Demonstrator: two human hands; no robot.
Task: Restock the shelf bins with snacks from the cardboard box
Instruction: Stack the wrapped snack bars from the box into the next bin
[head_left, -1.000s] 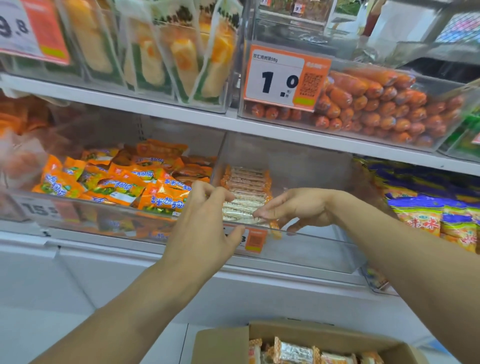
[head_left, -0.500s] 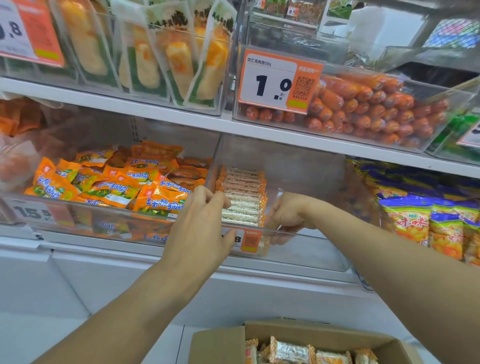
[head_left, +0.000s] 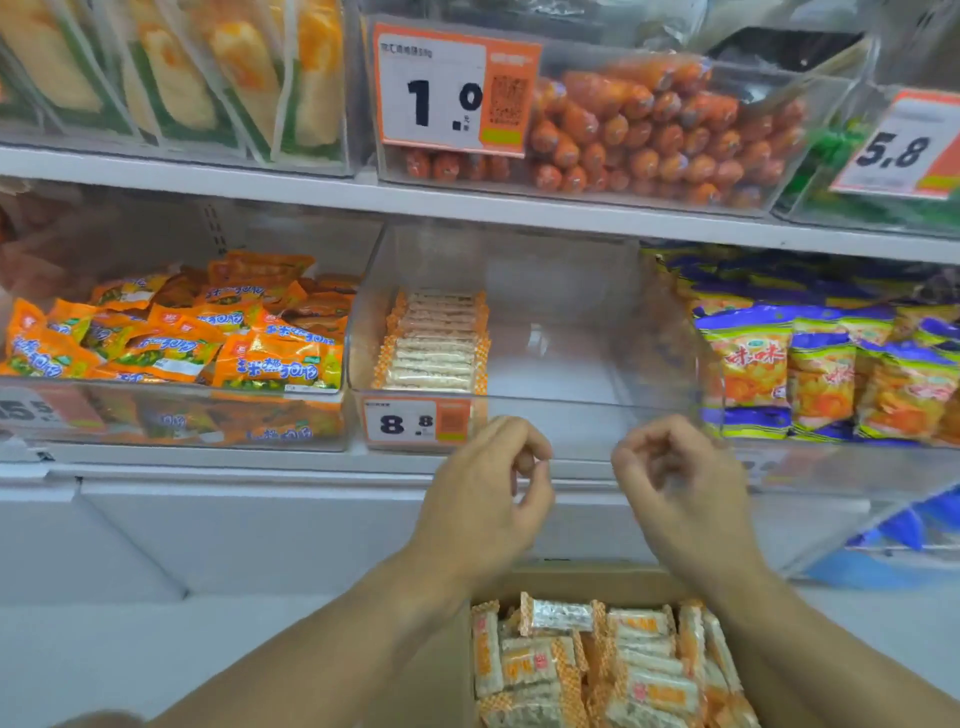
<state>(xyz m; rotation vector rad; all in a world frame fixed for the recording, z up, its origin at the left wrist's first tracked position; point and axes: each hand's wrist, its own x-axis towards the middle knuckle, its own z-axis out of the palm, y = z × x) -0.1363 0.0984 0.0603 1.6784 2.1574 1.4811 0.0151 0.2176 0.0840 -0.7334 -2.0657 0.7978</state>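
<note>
a person's two bare forearms reach forward from the bottom of the view toward a shop shelf. the left hand (head_left: 485, 493) and the right hand (head_left: 675, 488) hang in the air side by side, apart from each other, just in front of and below the front wall of a clear plastic shelf bin (head_left: 571, 410). both hands have their fingers loosely curled inward and hold nothing.

inside that bin, a neat row of white snack bars in orange-edged wrappers (head_left: 436, 343) stands packed against the bin's left side; the right part of the bin shows only its clear floor. a price tag reading 8.8 (head_left: 415, 423) sits on the bin's front, at its left end.

below the hands, at the bottom edge, an open cardboard box (head_left: 587, 582) holds a loose heap of the same kind of wrapped snack bars (head_left: 613, 665), lying at mixed angles.

the bin to the left holds orange packets (head_left: 218, 343). the bin to the right holds blue and orange bags (head_left: 821, 374). on the shelf above, a bin of orange sausages (head_left: 665, 135) carries a price tag reading 1.0 (head_left: 452, 93).
</note>
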